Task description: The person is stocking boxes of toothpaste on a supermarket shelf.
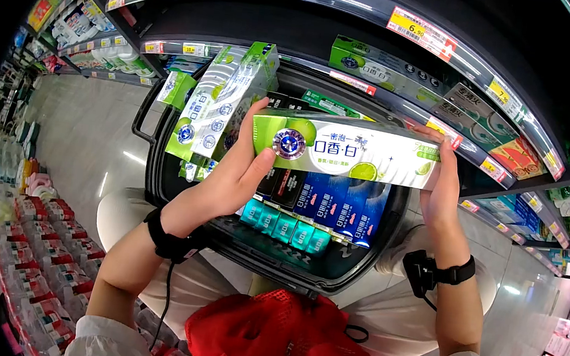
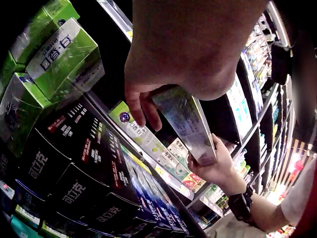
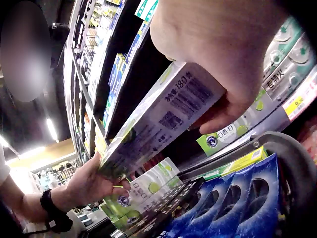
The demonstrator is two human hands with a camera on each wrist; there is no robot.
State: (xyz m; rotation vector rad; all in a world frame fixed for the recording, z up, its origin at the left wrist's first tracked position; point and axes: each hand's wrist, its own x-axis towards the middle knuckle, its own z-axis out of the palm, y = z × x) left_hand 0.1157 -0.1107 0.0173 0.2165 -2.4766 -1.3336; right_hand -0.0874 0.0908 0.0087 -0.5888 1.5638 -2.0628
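A long white and green toothpaste box (image 1: 379, 153) with lime pictures is held level in front of me, over a black basket (image 1: 268, 264). My left hand (image 1: 232, 179) grips its left end, thumb on the front face. At the other end my right hand (image 1: 447, 189) has its fingers over the top edge. In the right wrist view the printed side of the toothpaste box (image 3: 163, 109) shows a barcode. Under it in the basket are blue boxes (image 1: 345, 209), teal boxes (image 1: 286, 227) and black boxes (image 2: 74, 183). Similar green and white boxes (image 1: 220, 100) stand at the basket's left.
Beyond the basket runs a shelf with price tags (image 1: 421, 33) along its edge. More green and white boxes (image 1: 368, 64) lie on the lower shelf, beside grey-green boxes (image 1: 472, 108). Red and clear packs (image 1: 42, 277) are stacked at the left on the tiled floor (image 1: 66, 125).
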